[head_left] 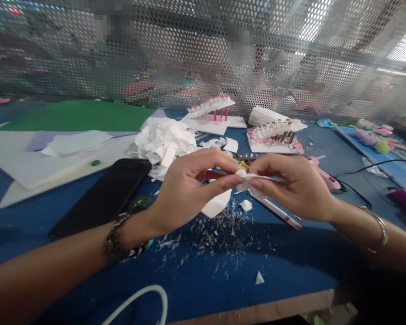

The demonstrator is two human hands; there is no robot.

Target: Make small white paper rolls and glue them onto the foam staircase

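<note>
Over the middle of the blue table, my left hand (pixel 189 187) and my right hand (pixel 287 185) meet fingertip to fingertip. Between them they pinch a small piece of white paper (pixel 246 178), which looks bunched at its left end. Part of it is hidden behind my right fingers. Just below lie a flat white scrap (pixel 217 204), a smaller scrap (pixel 246 206) and a white pen-like stick (pixel 279 211) with reddish bands. Behind my fingertips, pliers (pixel 244 162) with yellow and red on them are partly covered.
A heap of torn white paper (pixel 165 140) lies behind my left hand, beside a black phone-like slab (pixel 104 196). Two small white models (pixel 219 118) (pixel 274 135) stand at the back. A pink glue gun (pixel 325 175) with a black cord is at right. Perforated metal (pixel 203 54) borders the table.
</note>
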